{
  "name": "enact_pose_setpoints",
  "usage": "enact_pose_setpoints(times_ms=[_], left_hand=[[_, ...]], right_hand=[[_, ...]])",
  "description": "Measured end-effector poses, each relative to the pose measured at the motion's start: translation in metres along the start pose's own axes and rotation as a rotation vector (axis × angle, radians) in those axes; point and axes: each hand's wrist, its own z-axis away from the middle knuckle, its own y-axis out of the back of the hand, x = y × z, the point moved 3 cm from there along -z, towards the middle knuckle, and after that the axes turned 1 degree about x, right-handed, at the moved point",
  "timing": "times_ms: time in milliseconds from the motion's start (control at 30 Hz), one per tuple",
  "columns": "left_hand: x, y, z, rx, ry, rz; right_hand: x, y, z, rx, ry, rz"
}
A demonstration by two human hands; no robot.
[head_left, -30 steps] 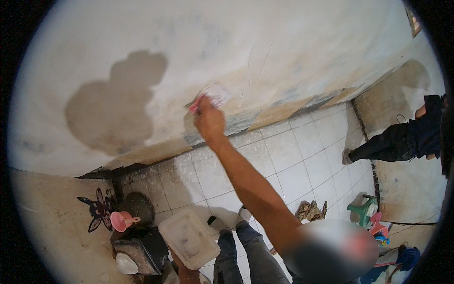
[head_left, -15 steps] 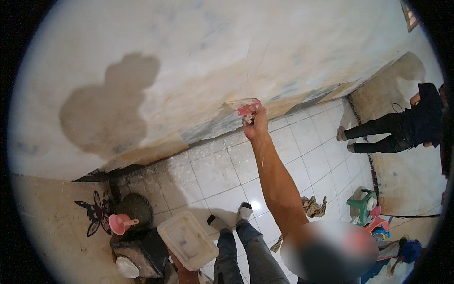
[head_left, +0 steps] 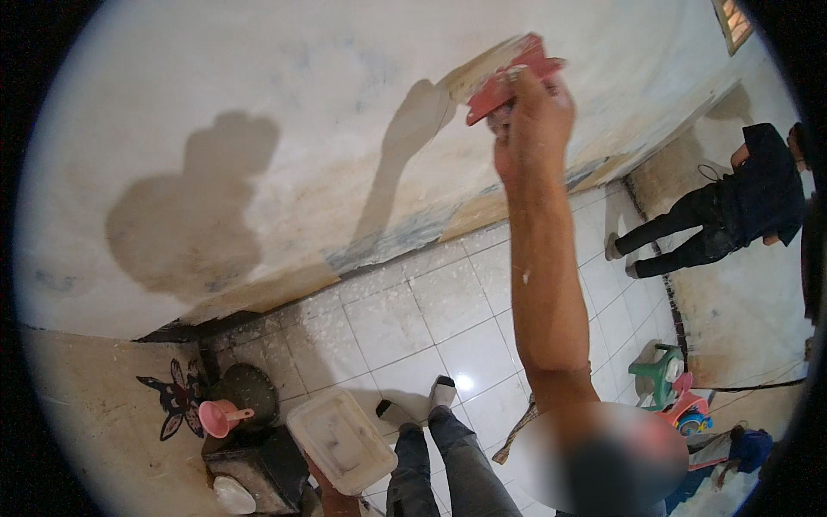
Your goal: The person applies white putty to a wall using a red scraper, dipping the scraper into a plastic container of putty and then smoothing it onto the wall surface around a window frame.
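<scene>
My right hand [head_left: 541, 116] is raised in front of the pale wall [head_left: 345, 103], its fingers closed round a red putty spreader [head_left: 493, 99]. Smears of whitish filler show on the spreader and on my fingers. The spreader's edge is close to the wall; whether it touches is hard to tell. Low on the left, a shallow whitish plastic tub [head_left: 379, 428] with some pale paste inside is held up by my left hand [head_left: 322, 476], whose fingers are mostly hidden beneath the tub.
White floor tiles [head_left: 401, 319] carry pale splatters along the wall. A black box [head_left: 267, 457], a dark bucket [head_left: 250, 392] and a pink dipper [head_left: 220, 417] stand at left. Far right are a person in dark clothes [head_left: 715, 215], a green stool [head_left: 659, 375] and another person [head_left: 741, 452].
My right hand has moved up and to the right with the spreader, higher on the wall. Its shadow now shows on the wall. The tub stays nearly in place.
</scene>
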Motion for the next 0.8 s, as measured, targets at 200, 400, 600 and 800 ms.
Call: enact_pose_setpoints(times_ms=[200, 400, 600, 800], left_hand=[[-0.010, 0.029, -0.011, -0.255, -0.075, -0.158], [-0.010, 0.028, -0.010, -0.216, -0.073, -0.091], [-0.005, 0.057, -0.013, -0.200, -0.099, -0.140], [0.003, 0.048, 0.002, -0.391, -0.560, -0.791]], right_hand=[[-0.042, -0.002, 0.023, 0.025, 0.188, 0.102], [0.040, 0.039, 0.060, 0.096, 0.397, 0.748], [0.163, -0.008, 0.104, -0.054, 0.296, 0.994], [0.247, -0.019, 0.175, -0.470, 0.215, 0.972]])
